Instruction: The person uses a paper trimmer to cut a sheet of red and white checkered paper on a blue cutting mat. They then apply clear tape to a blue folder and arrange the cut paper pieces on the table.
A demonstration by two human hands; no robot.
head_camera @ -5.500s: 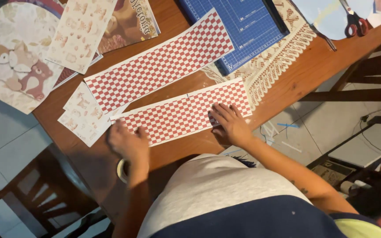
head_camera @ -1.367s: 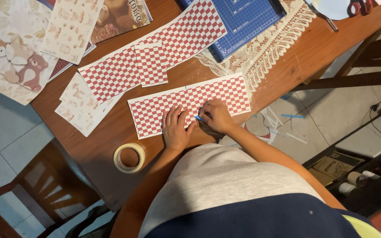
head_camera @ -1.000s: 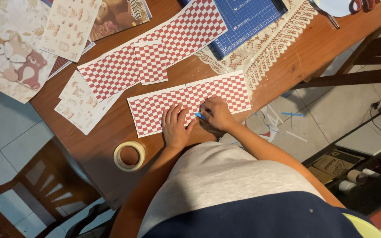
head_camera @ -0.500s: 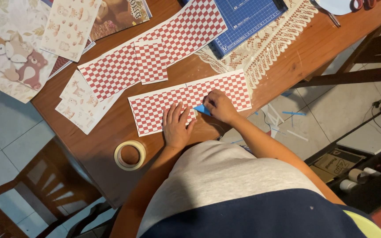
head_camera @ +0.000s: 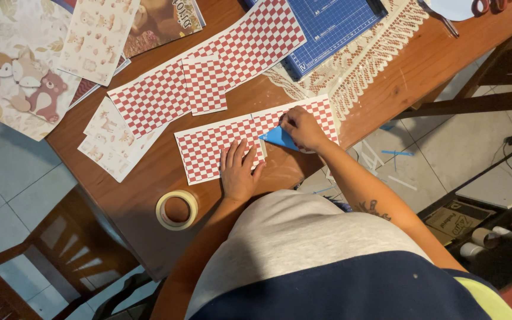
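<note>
A strip of red-and-white checked paper (head_camera: 205, 148) lies near the front edge of the wooden table (head_camera: 149, 195). My left hand (head_camera: 239, 170) presses flat on it, fingers spread. My right hand (head_camera: 301, 127) rests on the strip's right half and holds a small blue flat piece (head_camera: 278, 137), whose point lies on the paper near a fold line. A longer checked strip (head_camera: 250, 41) lies beyond, with a small checked square (head_camera: 204, 84) on top of it.
A roll of tape (head_camera: 176, 209) sits left of my left arm. A blue cutting mat (head_camera: 330, 24) on a lace cloth (head_camera: 374, 53) lies at the back. Animal-print papers (head_camera: 25, 77) are at the left, scissors (head_camera: 484, 7) at the far right. Wooden chairs stand beside the table.
My right hand has slid up and to the right along the strip with the blue piece. Earlier still, a small checked square appeared on the far strip and the tape roll was set down.
</note>
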